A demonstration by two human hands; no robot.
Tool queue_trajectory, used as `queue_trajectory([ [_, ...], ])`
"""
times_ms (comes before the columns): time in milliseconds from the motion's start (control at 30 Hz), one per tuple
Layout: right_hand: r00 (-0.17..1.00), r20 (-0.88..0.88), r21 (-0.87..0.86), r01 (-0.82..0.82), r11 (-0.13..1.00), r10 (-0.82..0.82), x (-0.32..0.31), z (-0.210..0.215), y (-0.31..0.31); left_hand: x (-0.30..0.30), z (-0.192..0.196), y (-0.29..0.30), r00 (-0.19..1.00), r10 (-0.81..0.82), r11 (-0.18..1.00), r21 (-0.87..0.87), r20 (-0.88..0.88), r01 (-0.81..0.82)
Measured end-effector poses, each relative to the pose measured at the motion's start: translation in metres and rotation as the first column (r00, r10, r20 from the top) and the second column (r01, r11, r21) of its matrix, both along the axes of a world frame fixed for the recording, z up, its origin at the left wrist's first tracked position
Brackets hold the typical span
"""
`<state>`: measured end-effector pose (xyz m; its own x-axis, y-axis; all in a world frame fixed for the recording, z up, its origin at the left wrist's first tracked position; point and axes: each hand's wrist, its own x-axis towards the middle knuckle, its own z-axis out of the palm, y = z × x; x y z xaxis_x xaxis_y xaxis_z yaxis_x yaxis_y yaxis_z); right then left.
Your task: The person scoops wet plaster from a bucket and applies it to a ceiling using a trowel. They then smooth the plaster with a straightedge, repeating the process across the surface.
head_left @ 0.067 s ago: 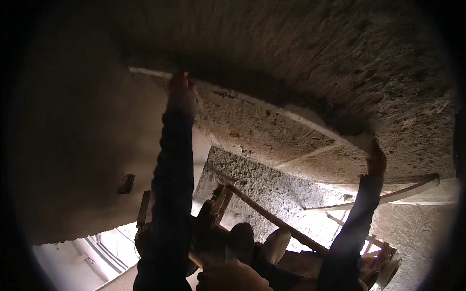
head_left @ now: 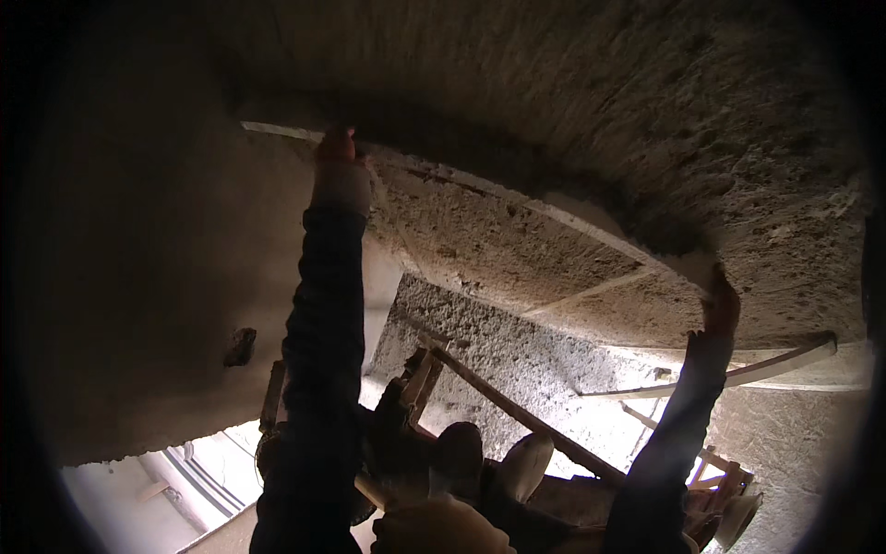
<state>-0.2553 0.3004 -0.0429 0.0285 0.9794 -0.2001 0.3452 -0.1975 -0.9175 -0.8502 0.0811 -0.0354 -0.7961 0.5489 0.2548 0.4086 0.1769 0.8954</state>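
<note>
A long, pale straightedge (head_left: 591, 229) lies against the rough plaster surface (head_left: 775, 175) overhead, running from upper left down to the right. Near its left end, my left hand (head_left: 341, 155) is closed round the bar, with the thumb showing on top. At the opposite end my right hand (head_left: 723, 300) grips it, its fingers partly hidden in shadow. Both arms, in dark sleeves, reach up and away from me. Above the bar the plaster looks streaked and dark; below it the surface is coarse and pitted.
Below me are my shoes (head_left: 524, 466) on wooden scaffold boards (head_left: 572, 503). A long timber (head_left: 517, 411) slants beside them. Another pale bar (head_left: 784, 364) leans at the right. A smooth wall (head_left: 138, 305) with a dark hole (head_left: 240, 347) rises at the left.
My left hand and the bar's left end have shifted very slightly up and left. My right hand has moved a touch to the right. Both keep their grip.
</note>
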Motion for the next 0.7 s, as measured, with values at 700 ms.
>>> queue_trajectory([
  [700,0.979,0.146,0.124,0.128,0.984,-0.145,-0.044,0.061,-0.031,-0.012,-0.04,-0.009,0.784,-0.049,0.981,-0.176,-0.619,-0.077],
])
